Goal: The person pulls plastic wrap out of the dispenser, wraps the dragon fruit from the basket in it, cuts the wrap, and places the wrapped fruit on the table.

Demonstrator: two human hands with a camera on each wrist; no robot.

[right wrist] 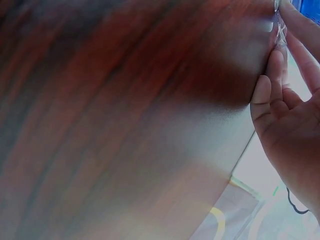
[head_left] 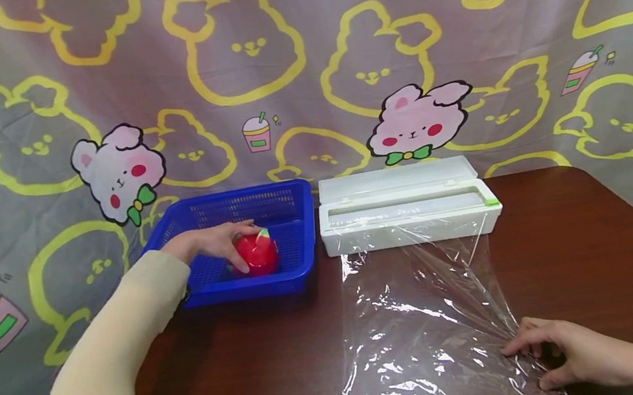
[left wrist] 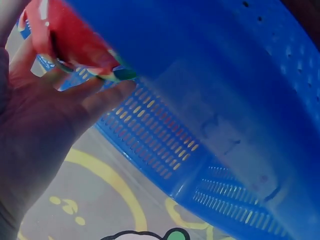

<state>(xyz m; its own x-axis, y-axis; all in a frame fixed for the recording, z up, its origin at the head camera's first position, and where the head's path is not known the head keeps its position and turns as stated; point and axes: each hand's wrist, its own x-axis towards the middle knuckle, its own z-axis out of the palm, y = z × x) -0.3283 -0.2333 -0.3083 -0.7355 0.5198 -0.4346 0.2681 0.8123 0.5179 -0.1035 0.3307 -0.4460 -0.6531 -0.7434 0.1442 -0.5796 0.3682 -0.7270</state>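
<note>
My left hand [head_left: 220, 241] reaches into a blue plastic basket [head_left: 245, 292] and grips a glossy, round red fruit [head_left: 261, 257] with a pale green tip. In the left wrist view the fingers curl around the fruit [left wrist: 75, 37], close to the basket's slotted wall [left wrist: 145, 125]. A sheet of clear cling film [head_left: 416, 337] stretches from a white dispenser box [head_left: 410, 232] toward the front of the table. At the film's near right corner my right hand [head_left: 560, 349] pinches its gathered edge, also seen as crinkled film [right wrist: 281, 34] at the fingertips in the right wrist view.
The dispenser's lid [head_left: 397, 179] stands raised at the back, and a film roll [head_left: 407, 209] lies inside. Basket and dispenser sit side by side on the dark brown table [head_left: 243, 371]. A patterned curtain [head_left: 298, 48] hangs right behind them.
</note>
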